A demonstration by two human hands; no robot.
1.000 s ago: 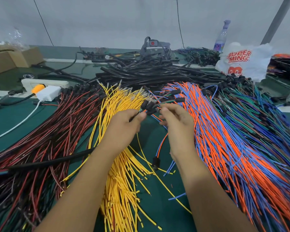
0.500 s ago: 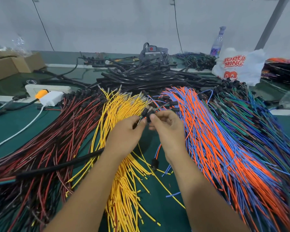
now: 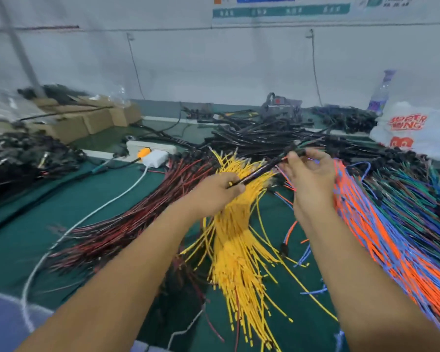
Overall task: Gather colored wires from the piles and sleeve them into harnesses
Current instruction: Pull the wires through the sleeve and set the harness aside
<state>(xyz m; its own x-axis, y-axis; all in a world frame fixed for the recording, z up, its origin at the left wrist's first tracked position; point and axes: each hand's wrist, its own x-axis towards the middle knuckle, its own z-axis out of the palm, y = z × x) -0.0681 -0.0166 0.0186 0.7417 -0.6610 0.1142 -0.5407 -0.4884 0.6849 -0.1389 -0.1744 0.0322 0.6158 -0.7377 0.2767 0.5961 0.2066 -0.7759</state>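
Observation:
Piles of wire fan across the green table [image 3: 23,240]: red-and-black wires [image 3: 127,224] at left, yellow wires [image 3: 236,250] in the middle, orange-and-blue wires [image 3: 381,240] at right, green-and-blue wires [image 3: 417,189] farther right. My left hand [image 3: 214,191] grips the near end of a black sleeved bundle [image 3: 264,166] that slants up to the right. My right hand [image 3: 310,174] pinches its far end, where thin colored wires stick out. Both hands hover above the yellow pile.
A heap of black sleeves [image 3: 264,138] lies at the back. A white power strip [image 3: 150,148] with a white charger [image 3: 155,158] and cable sits left of centre. Cardboard boxes [image 3: 87,120] stand at back left; a white plastic bag [image 3: 417,133] and a bottle [image 3: 381,95] at back right.
The view has tilted up and swung left. My hands have drawn apart, the left down-left and the right up-right, and the black sleeved bundle now stretches between them.

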